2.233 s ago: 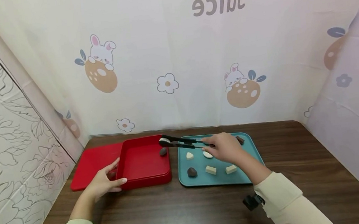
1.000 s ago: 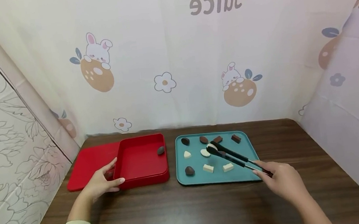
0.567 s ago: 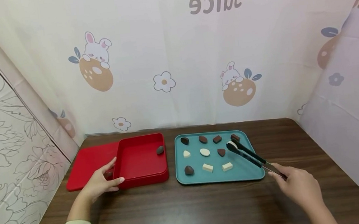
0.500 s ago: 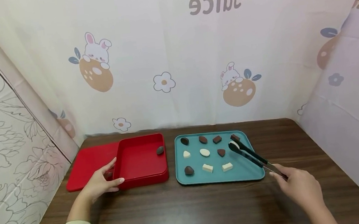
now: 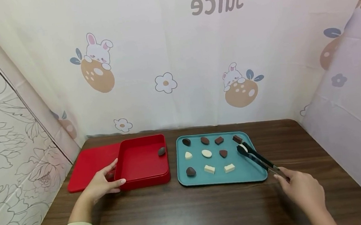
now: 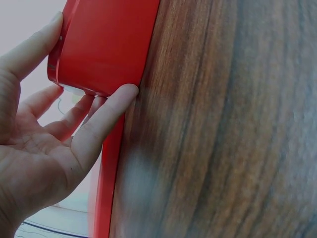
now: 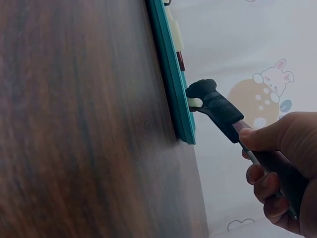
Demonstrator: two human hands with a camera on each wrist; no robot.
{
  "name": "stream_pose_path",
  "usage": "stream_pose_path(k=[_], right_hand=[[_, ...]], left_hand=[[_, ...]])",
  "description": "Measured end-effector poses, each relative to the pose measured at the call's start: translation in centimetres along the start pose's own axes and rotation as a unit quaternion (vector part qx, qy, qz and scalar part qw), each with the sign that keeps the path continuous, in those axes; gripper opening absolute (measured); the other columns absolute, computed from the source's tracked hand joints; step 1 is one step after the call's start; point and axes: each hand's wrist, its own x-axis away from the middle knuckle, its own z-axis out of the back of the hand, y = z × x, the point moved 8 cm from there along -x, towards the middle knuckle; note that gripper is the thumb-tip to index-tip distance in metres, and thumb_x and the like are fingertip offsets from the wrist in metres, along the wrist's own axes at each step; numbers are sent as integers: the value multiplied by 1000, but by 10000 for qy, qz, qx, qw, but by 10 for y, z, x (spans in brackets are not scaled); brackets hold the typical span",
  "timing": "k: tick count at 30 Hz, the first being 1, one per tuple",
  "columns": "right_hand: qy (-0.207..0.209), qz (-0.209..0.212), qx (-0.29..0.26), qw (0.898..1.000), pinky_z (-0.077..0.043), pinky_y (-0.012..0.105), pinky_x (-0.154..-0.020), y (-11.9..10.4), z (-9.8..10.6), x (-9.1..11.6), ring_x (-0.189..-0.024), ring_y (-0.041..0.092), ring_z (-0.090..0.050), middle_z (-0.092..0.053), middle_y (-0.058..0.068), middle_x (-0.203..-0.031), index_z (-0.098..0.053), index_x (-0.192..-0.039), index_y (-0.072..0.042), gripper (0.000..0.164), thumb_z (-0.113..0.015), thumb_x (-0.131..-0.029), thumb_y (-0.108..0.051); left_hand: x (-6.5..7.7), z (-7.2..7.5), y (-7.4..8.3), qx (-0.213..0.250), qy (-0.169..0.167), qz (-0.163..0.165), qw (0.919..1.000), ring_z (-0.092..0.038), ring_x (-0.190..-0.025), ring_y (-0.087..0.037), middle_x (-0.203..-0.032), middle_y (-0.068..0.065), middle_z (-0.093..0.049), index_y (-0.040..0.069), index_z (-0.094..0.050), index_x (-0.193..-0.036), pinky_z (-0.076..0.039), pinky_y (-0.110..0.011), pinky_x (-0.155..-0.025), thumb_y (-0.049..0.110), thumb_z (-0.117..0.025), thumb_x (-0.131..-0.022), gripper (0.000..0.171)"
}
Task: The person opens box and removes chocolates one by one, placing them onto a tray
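At the left corner of the red box [image 5: 143, 163], my left hand [image 5: 101, 185] has its thumb on the front wall and its fingers against the left side. A dark oval chocolate [image 5: 161, 151] lies inside the box near its right wall. My right hand [image 5: 302, 187] grips black-tipped tongs [image 5: 259, 158], which reach over the right end of the teal tray [image 5: 248, 173]. Between the tong tips is a white chocolate piece [image 7: 195, 102], low at the tray surface in the right wrist view; whether it touches the tray I cannot tell.
Spread across the tray are several dark and white chocolates, among them a white oval [image 5: 206, 153] and a dark rectangular piece [image 5: 237, 139] near the tong tips. A flat red lid [image 5: 91, 164] lies left of the box, on the brown wooden table [image 5: 183, 213].
The tongs, with the white piece in them, have moved from above the box's right wall rightward to the tray's right end. My left hand stays at the box.
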Motion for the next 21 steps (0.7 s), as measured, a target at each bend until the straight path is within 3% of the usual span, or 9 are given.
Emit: stream_pose_path(k=[12, 21], right_hand=[[-331, -110, -118, 9993, -26, 26, -38, 1, -2, -8, -42, 15, -31, -41, -1, -46, -59, -127, 7, 52, -65, -93, -32], [-351, -248, -166, 9989, -28, 28, -39, 2, -1, -7, -45, 16, -33, -39, -2, -47, -57, -128, 7, 56, -65, -92, -35]], left_hand=[[-2, 1, 1, 7, -10, -2, 10000, -29, -131, -48, -149, -28, -25, 16, -19, -157, -58, -46, -77, 18, -80, -81, 98], [-2, 1, 0, 9, -4, 18, 10000, -30, -131, -48, -148, -28, -26, 16, -19, -157, -58, -46, -77, 18, -81, -81, 98]])
